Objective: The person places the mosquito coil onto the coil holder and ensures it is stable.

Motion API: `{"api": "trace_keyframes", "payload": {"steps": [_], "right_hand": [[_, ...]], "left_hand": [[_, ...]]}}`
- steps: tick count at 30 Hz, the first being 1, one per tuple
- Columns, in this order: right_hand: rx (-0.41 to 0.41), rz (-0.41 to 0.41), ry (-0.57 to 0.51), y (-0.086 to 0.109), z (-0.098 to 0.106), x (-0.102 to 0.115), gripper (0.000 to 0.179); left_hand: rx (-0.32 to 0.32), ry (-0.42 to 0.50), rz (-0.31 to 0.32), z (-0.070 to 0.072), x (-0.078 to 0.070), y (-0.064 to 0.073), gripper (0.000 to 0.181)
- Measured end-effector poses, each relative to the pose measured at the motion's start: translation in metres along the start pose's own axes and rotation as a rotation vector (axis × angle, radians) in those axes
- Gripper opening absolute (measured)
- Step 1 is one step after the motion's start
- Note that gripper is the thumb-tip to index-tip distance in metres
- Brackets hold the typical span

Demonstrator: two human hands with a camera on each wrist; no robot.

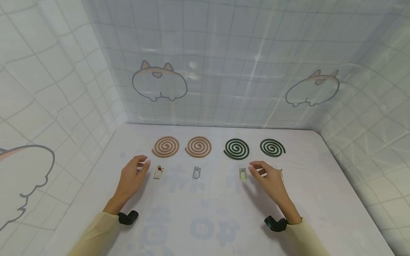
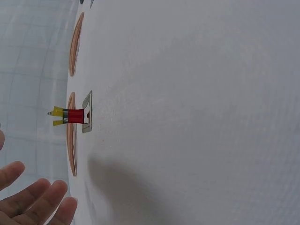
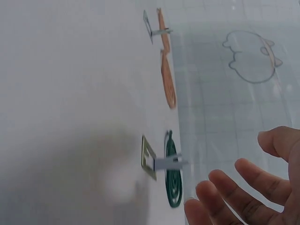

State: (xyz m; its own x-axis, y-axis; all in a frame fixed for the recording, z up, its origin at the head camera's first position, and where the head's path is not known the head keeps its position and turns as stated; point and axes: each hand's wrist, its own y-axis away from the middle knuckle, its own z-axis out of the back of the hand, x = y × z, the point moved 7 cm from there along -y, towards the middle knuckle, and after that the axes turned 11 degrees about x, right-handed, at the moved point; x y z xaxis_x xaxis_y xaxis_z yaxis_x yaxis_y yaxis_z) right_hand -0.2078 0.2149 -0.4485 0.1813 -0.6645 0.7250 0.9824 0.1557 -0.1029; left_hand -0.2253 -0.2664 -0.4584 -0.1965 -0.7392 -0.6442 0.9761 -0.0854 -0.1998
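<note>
No readable text; faint blue marks [image 1: 227, 231] on white tabletop [image 1: 179, 199] illegible.

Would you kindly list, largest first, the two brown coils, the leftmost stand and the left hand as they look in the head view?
1. Left hand
2. Left brown coil and right brown coil: too alike to rank
3. Leftmost stand

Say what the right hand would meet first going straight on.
Likely the inner green coil, ahead of the right hand in the head view; height is unclear, so it may pass above.

Left hand [image 1: 130, 176], right hand [image 1: 268, 180] hovering well apart, fingers [image 2: 52, 199] loosely bent.
</note>
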Motion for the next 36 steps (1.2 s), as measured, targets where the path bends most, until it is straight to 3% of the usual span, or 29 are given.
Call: {"api": "trace_keyframes", "payload": {"steps": [11,19,36], "right_hand": [[0.015,0.09,-0.076,-0.019,-0.024,0.023,0.031],[0.054,0.098,-0.139,-0.03,-0.038,0.039,0.032],[0.086,0.152,-0.144,-0.053,-0.069,0.071,0.024]], "left_hand": [[-0.012,-0.011,0.038,-0.001,0.014,-0.007,0.032],[0.003,-0.007,0.052,0.001,0.016,-0.014,0.03],[0.052,0.001,0.031,-0.001,0.018,-0.028,0.032]]}}
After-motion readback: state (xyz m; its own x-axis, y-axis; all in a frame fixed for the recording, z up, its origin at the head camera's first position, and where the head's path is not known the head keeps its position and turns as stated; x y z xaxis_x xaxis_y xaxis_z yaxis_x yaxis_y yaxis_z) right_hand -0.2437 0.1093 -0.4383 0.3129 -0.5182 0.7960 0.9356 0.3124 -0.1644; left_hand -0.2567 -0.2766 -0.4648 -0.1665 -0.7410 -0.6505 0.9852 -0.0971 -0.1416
